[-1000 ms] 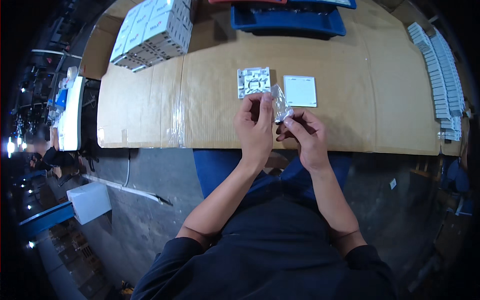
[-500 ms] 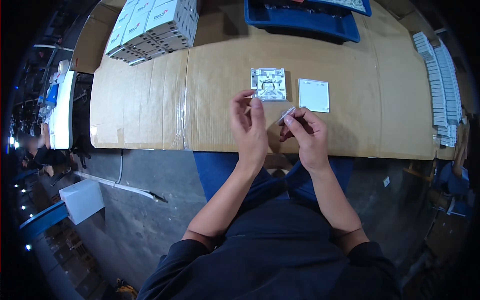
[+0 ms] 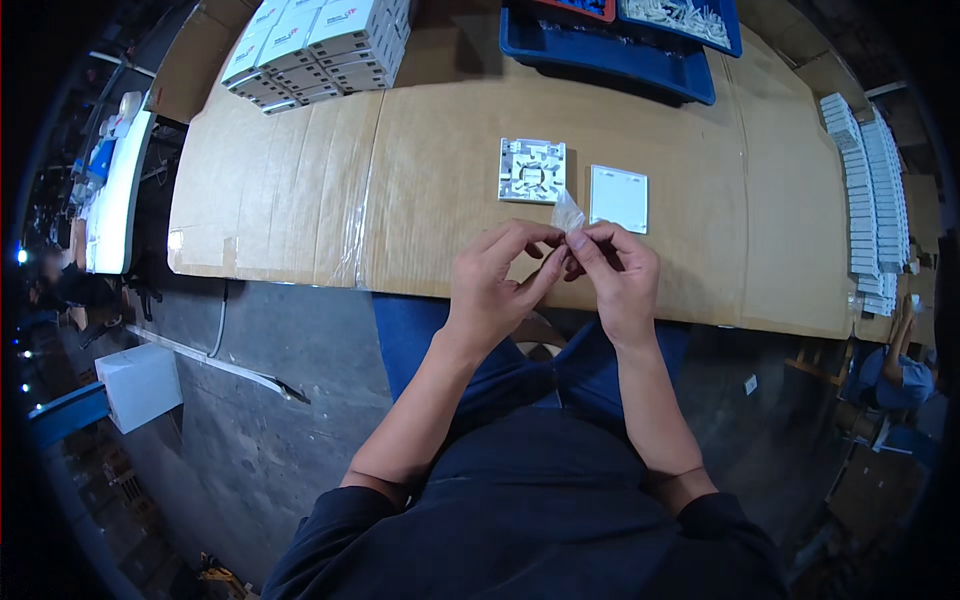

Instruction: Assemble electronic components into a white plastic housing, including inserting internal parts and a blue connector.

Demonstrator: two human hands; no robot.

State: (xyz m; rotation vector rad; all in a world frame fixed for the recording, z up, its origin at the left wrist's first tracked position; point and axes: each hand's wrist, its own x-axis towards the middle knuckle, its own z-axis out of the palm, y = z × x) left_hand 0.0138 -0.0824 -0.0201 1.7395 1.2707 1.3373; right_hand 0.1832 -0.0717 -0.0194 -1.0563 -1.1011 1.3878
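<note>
A small clear plastic bag (image 3: 568,212) points up from between my two hands, over the near part of the cardboard-covered table. My right hand (image 3: 622,278) pinches its lower part between thumb and fingers. Thumb and forefinger of my left hand (image 3: 500,275) close on the bag's lower left edge; the exact grip is partly hidden. Just beyond the hands lies a square white plastic box base (image 3: 532,170), its moulded inside facing up. To the right of it rests a flat white square cover (image 3: 619,198), close to my right fingers.
Stacked white boxes (image 3: 315,50) stand at the far left. Blue trays (image 3: 610,62) at the back hold a red tray (image 3: 575,8) and white small parts (image 3: 680,18). Rows of white pieces (image 3: 872,190) line the right edge. Other people sit at both sides.
My left hand has come right and closed at the bag beside my right hand. The bag now stands up between them. The whole view has shifted slightly.
</note>
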